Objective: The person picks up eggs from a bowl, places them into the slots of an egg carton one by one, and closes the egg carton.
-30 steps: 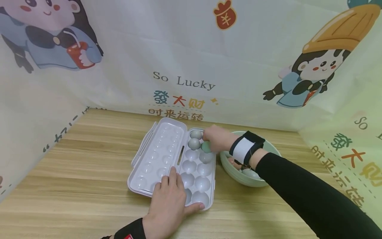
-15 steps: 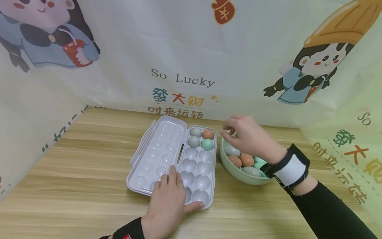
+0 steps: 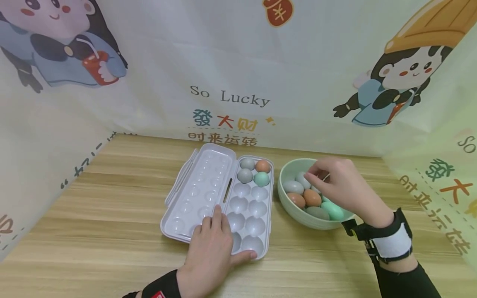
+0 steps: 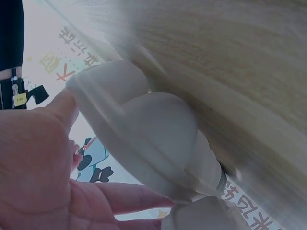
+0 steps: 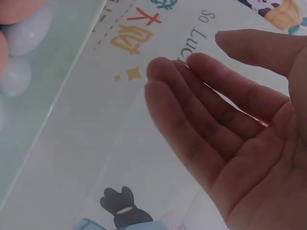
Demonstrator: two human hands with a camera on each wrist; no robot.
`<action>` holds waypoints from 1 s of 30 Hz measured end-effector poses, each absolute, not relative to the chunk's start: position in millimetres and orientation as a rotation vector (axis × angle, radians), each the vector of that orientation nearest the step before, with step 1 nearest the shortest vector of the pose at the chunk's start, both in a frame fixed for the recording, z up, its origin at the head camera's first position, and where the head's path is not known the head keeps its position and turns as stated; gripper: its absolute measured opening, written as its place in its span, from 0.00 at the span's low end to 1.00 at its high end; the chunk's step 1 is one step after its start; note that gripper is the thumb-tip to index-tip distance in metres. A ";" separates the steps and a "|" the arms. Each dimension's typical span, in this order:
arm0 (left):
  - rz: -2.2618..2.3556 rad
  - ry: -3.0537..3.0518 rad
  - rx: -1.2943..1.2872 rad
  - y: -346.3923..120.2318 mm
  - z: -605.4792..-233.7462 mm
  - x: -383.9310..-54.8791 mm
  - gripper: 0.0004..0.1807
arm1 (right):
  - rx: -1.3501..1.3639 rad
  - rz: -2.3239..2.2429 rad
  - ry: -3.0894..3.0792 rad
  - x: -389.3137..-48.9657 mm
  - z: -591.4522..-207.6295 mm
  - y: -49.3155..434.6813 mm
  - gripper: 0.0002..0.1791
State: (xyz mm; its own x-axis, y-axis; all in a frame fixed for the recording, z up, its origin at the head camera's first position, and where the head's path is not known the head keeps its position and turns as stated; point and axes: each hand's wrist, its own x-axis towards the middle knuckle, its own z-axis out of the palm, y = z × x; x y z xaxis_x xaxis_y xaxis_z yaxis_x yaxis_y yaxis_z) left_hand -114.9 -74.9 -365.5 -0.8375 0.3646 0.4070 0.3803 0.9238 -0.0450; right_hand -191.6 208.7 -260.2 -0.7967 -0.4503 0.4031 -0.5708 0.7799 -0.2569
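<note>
An egg box (image 3: pixel 257 208) lies unfolded on the table, its lid (image 3: pixel 201 178) to the left. At its far end sit two grey eggs (image 3: pixel 244 176), a brown egg (image 3: pixel 262 166) and a green egg (image 3: pixel 261 179). My left hand (image 3: pixel 208 252) rests across the box's near end, fingers straight along the hinge and thumb at the near right corner. The left wrist view shows the rounded underside of the cups (image 4: pixel 158 136). Over the pale green bowl (image 3: pixel 290 212) hovers my right hand (image 3: pixel 340 186), fingers loosely bent and holding nothing. Brown, grey and green eggs (image 3: pixel 312 198) fill the bowl.
The bowl stands just right of the egg box on the wooden table (image 3: pixel 112 215). Behind the table and along both sides hangs a printed cloth (image 3: pixel 223 49) with cartoon figures and lettering.
My right hand has let go of the brown egg in the far right cup and moved right, over the bowl. The left hand has stayed on the egg box.
</note>
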 end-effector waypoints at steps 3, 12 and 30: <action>-0.061 -2.677 -0.545 -74.0 -365.5 -115.0 0.59 | 0.809 0.430 -2.683 -183.9 -262.5 210.9 0.04; -0.071 -2.682 -0.551 -73.5 -364.6 -113.9 0.59 | 0.783 0.176 -2.895 -177.2 -261.4 227.6 0.05; -0.083 -2.666 -0.541 -74.1 -364.7 -115.9 0.58 | 0.971 0.175 -2.939 -192.7 -291.2 218.0 0.18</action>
